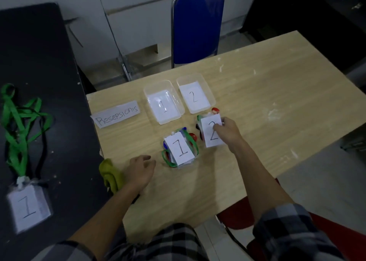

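Two clear plastic trays stand side by side on the wooden table (267,106): tray 1 (147,91) with a paper marked "1" inside, tray 2 (212,94) with a paper marked "2". In front of them lie two stacks of badge cards with lanyards. My right hand (227,131) grips the stack topped by a card marked "2" (211,132) at its right edge. The stack topped by a card marked "1" (179,149) lies loose, wrapped in green lanyard. My left hand (141,170) rests on the table just left of it, fingers loosely curled, holding nothing.
A paper label reading "Resepsionis" (115,114) lies left of the trays. A yellow-green cloth (111,174) sits at the table's left edge. On the black table (39,62) to the left lies a badge marked "1" (28,207) on a green lanyard (17,126). A blue chair (197,23) stands behind.
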The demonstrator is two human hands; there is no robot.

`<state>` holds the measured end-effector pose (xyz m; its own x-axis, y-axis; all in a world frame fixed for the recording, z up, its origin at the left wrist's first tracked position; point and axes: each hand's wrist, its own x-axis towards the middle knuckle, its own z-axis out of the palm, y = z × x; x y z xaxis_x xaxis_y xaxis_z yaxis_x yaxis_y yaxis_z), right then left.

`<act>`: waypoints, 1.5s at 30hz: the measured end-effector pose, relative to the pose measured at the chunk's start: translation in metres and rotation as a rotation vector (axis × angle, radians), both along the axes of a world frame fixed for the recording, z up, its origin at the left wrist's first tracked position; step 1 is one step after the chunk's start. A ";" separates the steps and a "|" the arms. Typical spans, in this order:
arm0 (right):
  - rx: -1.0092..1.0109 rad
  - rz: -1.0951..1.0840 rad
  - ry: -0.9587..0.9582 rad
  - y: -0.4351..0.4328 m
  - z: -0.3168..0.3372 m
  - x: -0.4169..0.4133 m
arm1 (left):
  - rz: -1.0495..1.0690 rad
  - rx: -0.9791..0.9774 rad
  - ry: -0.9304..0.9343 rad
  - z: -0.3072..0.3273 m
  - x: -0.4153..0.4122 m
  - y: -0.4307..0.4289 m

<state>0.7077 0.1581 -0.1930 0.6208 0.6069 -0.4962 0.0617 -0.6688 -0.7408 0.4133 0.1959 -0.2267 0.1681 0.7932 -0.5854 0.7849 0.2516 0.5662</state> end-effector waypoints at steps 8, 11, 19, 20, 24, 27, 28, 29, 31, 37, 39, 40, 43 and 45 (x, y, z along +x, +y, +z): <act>-0.037 0.119 -0.191 0.015 -0.033 0.010 | -0.019 0.136 0.121 -0.016 0.003 -0.003; -0.072 0.141 -0.314 0.015 -0.041 0.010 | -0.029 0.166 0.130 -0.020 0.001 0.000; -0.137 0.201 -0.422 0.011 -0.052 0.011 | -0.047 0.197 0.141 -0.026 -0.002 0.001; -0.109 0.200 -0.411 0.010 -0.052 0.009 | -0.047 0.195 0.141 -0.027 -0.002 0.001; -0.057 0.185 -0.444 0.005 -0.051 0.002 | -0.065 0.212 0.152 -0.027 -0.003 0.001; -0.045 0.174 -0.486 0.005 -0.051 -0.003 | -0.073 0.221 0.157 -0.028 -0.004 0.001; -0.067 0.180 -0.518 0.007 -0.051 -0.005 | -0.075 0.221 0.155 -0.028 -0.004 0.001; -0.105 0.193 -0.556 0.008 -0.051 -0.007 | -0.076 0.221 0.149 -0.029 -0.005 0.001; -0.185 0.244 -0.619 0.012 -0.052 -0.010 | -0.078 0.222 0.133 -0.029 -0.006 0.000; -0.220 0.300 -0.625 0.010 -0.056 -0.013 | -0.093 0.222 0.130 -0.029 -0.007 -0.002; -0.237 0.308 -0.635 0.007 -0.056 -0.012 | -0.098 0.227 0.136 -0.028 -0.006 -0.003; -0.243 0.310 -0.639 0.006 -0.056 -0.011 | -0.097 0.223 0.139 -0.027 -0.006 -0.003; -0.222 0.303 -0.642 0.005 -0.056 -0.008 | -0.081 0.200 0.131 -0.026 -0.005 -0.002; -0.244 0.307 -0.664 0.006 -0.054 -0.007 | -0.065 0.176 0.111 -0.026 -0.006 -0.001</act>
<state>0.7002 0.1641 -0.2471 0.6568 0.7212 -0.2200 0.6509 -0.6896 -0.3176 0.4078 0.1948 -0.2525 0.1645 0.8745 -0.4563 0.8562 0.1030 0.5062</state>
